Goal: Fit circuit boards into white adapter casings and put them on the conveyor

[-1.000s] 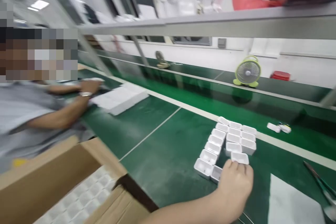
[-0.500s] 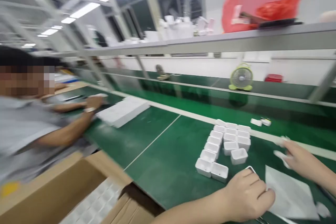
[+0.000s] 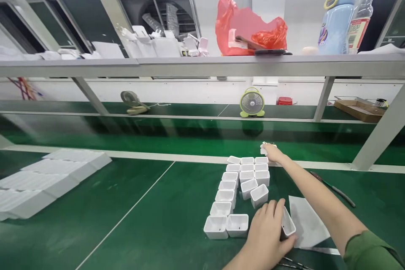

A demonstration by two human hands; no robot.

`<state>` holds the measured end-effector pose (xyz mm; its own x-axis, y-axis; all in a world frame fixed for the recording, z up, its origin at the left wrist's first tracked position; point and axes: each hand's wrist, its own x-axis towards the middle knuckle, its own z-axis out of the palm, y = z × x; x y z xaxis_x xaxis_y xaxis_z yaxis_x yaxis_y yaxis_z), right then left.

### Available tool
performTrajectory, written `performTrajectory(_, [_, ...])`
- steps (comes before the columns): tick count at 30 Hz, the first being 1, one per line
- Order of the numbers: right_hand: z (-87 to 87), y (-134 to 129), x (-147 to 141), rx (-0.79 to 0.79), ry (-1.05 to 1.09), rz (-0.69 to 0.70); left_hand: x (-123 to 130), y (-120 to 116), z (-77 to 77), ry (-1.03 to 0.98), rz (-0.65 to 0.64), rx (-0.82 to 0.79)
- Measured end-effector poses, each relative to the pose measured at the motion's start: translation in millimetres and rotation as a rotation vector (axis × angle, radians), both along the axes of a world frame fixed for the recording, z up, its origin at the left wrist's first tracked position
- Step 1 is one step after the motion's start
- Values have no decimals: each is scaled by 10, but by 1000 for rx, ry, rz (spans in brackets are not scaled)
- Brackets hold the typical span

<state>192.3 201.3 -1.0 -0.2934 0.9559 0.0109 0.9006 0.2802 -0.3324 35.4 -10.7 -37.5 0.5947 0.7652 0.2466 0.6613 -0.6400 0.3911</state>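
Working over a broad green workbench (image 3: 164, 219), beneath a long shelf (image 3: 177, 67) beyond the hands. Turned rightward since a moment ago, losing from view the cardboard carton and the neighbouring person. Lying well to the left of the left hand (image 3: 265, 228), a large block of white pieces (image 3: 79, 168).

Lined up ahead and to the left of that hand, in close rows, small rectangular white tubs (image 3: 216, 232), open side up. Sitting askew just beyond its knuckles, one loose white tub (image 3: 260, 197).

Curled narrow in the left hand around another tub (image 3: 287, 222) — tilted, apart from the rows, mouth visible. Just changed: stretched much farther forward with the right hand (image 3: 272, 152), past the far end of the rows, to small white parts (image 3: 263, 150). Busy on both sides now, near and far — with nothing bridging the two.

Lying just right of the left hand, a white sheet (image 3: 305, 223); farther right, beyond the right forearm, a green-handled hand tool (image 3: 338, 194).

Hidden behind the fingers, much of the gripped tub. Too small to make out, the right fingertips — cannot tell whether pinching or merely touching. Cut off at the bottom edge, thin dark metal tips (image 3: 295, 265).
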Motion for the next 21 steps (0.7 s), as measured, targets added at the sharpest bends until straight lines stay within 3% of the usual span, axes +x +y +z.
performTrajectory(4, [244, -87, 344, -30, 87, -48, 13, 8, 70, 57, 24, -157])
performTrajectory(8, [488, -324, 758, -198, 56, -8, 32, 1, 160, 15, 24, -192])
performTrajectory(13, [614, -662, 803, -385, -66, 71, 31, 21, 165, -129, 59, -262])
performTrajectory(16, [642, -908, 741, -289, -127, 44, 23, 28, 149, -280, 18, -266])
performTrajectory(21, [598, -1261, 686, -162, -375, -161, 2, 13, 150, -449, -78, -196])
